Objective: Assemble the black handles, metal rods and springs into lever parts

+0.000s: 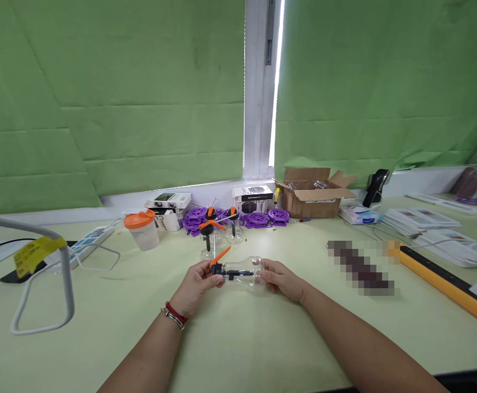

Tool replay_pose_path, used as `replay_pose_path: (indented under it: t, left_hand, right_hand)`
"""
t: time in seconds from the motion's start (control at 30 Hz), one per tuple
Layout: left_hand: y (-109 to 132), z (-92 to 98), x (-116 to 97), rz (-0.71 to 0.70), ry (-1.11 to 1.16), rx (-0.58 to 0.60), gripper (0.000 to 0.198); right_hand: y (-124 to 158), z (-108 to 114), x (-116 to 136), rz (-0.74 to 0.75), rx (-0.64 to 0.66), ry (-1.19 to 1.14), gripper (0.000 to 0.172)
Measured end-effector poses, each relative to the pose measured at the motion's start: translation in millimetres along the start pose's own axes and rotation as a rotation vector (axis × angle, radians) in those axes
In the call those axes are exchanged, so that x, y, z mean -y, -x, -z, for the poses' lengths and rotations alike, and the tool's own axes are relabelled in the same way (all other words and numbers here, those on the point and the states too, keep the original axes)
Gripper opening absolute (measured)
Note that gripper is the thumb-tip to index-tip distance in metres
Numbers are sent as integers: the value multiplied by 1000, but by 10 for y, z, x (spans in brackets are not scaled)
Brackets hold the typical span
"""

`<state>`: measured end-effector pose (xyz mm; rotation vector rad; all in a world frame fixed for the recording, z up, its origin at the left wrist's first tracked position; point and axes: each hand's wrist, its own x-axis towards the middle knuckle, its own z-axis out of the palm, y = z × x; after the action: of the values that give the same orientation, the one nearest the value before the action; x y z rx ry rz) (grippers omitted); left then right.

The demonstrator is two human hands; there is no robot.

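1. The clear bottle [244, 273] lies sideways between the two hands, over the near middle of the table [230, 338]; I cannot tell whether it touches the surface.
2. The left hand [200, 281] is closed at the neck end, thumb and fingers pinching the black cap [217, 269].
3. The right hand [280, 279] holds the bottle's base, thumb and fingers curved around the rounded end.
4. An orange lever [222, 254] slants up from the cap, and a dark tube [239, 273] runs inside the bottle.
5. The step in hand seems to be steadying or turning the bottle between cap and base; whether the cap is tight cannot be told.
6. The next move, I judge, calls for a firm hold at both ends, since smooth, rounded plastic could slip or roll, and for fingers clear of the lever.
7. On the far side, similar standing bottles [207, 251] are near enough to be knocked.
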<state>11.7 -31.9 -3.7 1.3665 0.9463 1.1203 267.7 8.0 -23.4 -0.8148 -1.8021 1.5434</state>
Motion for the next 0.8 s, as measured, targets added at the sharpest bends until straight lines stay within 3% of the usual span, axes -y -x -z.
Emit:
replay_pose_path:
  t: [0.8]
  left_hand:
    - [-7, -2, -48, 20, -27, -9, 31]
  right_hand:
    - [-24, 10, -40, 6, -3, -18, 46]
